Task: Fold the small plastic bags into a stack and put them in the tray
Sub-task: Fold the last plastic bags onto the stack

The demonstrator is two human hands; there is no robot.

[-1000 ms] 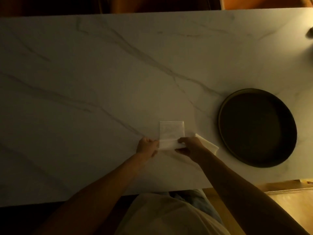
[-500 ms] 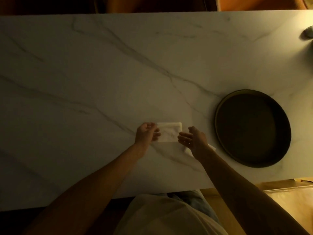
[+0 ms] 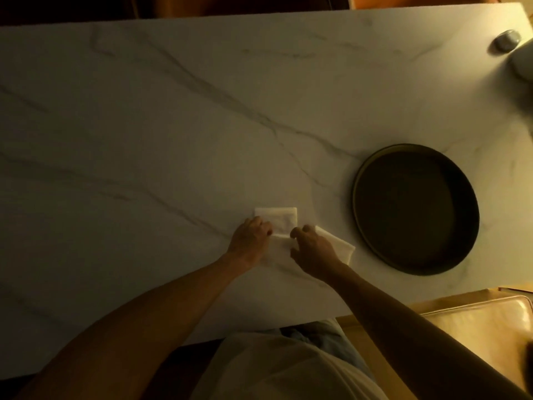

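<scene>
A small white plastic bag (image 3: 281, 219), folded into a short rectangle, lies flat on the marble table (image 3: 173, 140) in front of me. My left hand (image 3: 251, 241) has curled fingers on its near left edge. At the near right corner, my right hand (image 3: 313, 249) pinches the same bag. Between the two hands a thin flap of the bag shows. A second white bag (image 3: 340, 245) lies partly under my right hand and wrist. The round dark tray (image 3: 357, 197) stands to the right of the bags, with nothing visible in it.
A small grey rounded object (image 3: 507, 40) and a pale object (image 3: 523, 62) sit at the table's far right corner. A tan padded seat (image 3: 476, 327) lies below the table's near right edge. The table's near edge runs just in front of my body.
The bag's near half was folded away from me, making it shorter. My hands opened and lifted off half a second ago; now both are back down on its near edge.
</scene>
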